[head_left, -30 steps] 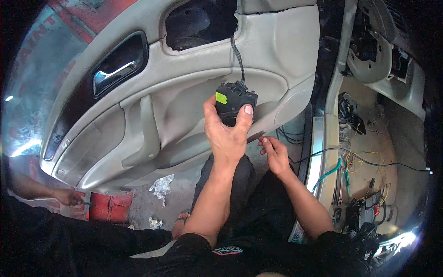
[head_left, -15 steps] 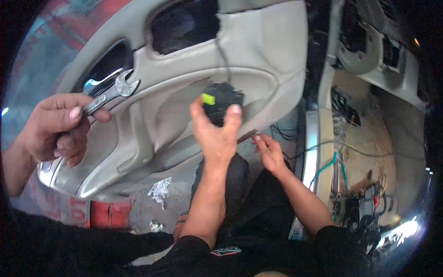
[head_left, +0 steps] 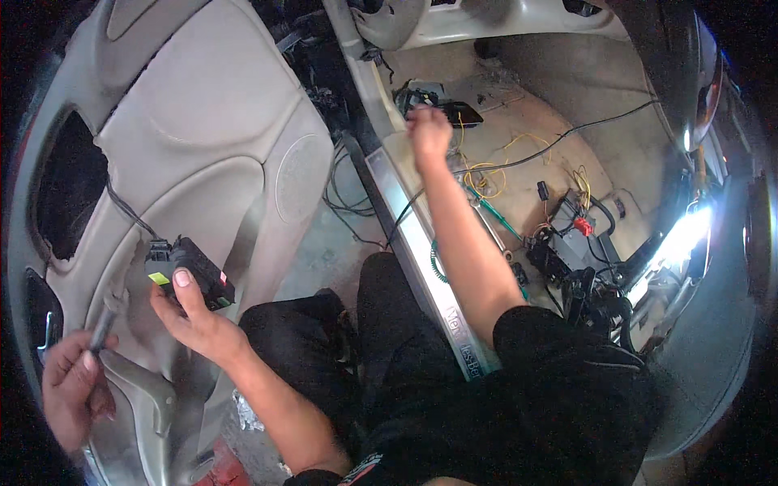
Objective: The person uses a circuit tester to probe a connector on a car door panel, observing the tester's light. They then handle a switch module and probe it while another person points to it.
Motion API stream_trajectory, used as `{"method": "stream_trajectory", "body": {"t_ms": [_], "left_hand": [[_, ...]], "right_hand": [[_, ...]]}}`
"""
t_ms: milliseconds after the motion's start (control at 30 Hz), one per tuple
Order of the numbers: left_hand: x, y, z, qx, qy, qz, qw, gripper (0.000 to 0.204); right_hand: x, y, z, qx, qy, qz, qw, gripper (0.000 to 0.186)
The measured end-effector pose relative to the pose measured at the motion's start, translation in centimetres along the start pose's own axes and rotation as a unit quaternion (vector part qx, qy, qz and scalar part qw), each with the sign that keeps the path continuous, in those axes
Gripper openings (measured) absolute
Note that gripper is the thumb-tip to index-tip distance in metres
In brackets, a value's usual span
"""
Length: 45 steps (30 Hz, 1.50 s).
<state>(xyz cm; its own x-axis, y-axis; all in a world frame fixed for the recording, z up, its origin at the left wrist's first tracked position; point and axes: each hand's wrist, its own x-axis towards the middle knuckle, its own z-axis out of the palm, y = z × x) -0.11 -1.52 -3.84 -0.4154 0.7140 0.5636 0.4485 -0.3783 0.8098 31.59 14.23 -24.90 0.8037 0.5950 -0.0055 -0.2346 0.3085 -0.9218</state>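
Change since earlier: the view is now swinging right, so the grey door panel (head_left: 203,162) is sitting at the left of the picture and the car floor (head_left: 559,89) is filling the upper right; the right hand (head_left: 428,130), which was hovering just beside the left, is now stretching far out over the floor.
Left hand: the left hand (head_left: 194,320) is grasping the black connector block (head_left: 190,271), thumb lying across its face beside a small yellow-green label, the other fingers wrapping behind it.
Connector block: it is hanging in front of the door panel, just below the dark opening (head_left: 69,190), with a black cable (head_left: 121,211) running from that opening down to it.
Right hand: it is reaching toward a dark module (head_left: 433,97) on the floor near the sill; the fingers are curling inward, but motion blur is hiding whether they are gripping anything, so I cannot tell.
Sill: a bright metal sill strip (head_left: 409,235) is running between the legs and the floor, under the right forearm.
Floor wiring: loose yellow wires (head_left: 486,174), a black cable and a cluster of dark connectors with a red piece (head_left: 582,227) are lying well apart from the right hand.
Other person: another person's hand (head_left: 73,389) is showing at the lower left, fingers clenching around a grey metal wrench (head_left: 109,320) against the door panel.
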Motion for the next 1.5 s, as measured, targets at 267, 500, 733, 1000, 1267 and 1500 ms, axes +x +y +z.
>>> {"method": "stream_trajectory", "body": {"t_ms": [267,500,733,1000,1267,1500], "left_hand": [[0.7,0.0,-0.2,-0.009,-0.022,0.001,1.0,0.057],[0.6,0.0,-1.0,-0.022,-0.006,-0.042,0.999,0.056],[0.9,-1.4,-0.1,-0.032,-0.034,0.007,0.999,0.058],[0.7,-0.2,-0.7,0.007,-0.007,-0.012,1.0,0.059],[0.8,-0.4,-0.9,-0.007,-0.013,-0.018,1.0,0.058],[1.6,-1.0,0.1,-0.017,-0.015,-0.018,1.0,0.052]], "right_hand": [[11.4,10.1,-8.8,0.175,0.111,0.373,0.904,0.03],[15.1,14.5,-10.6,0.27,-0.122,0.32,0.9,0.049],[16.8,14.6,-10.4,0.283,0.014,0.394,0.874,0.046],[17.1,16.0,-10.9,0.218,0.039,0.384,0.897,0.046],[17.4,16.9,-11.8,0.185,0.04,0.365,0.912,0.047],[14.4,10.6,-9.1,0.19,-0.138,0.352,0.906,0.049]]}}
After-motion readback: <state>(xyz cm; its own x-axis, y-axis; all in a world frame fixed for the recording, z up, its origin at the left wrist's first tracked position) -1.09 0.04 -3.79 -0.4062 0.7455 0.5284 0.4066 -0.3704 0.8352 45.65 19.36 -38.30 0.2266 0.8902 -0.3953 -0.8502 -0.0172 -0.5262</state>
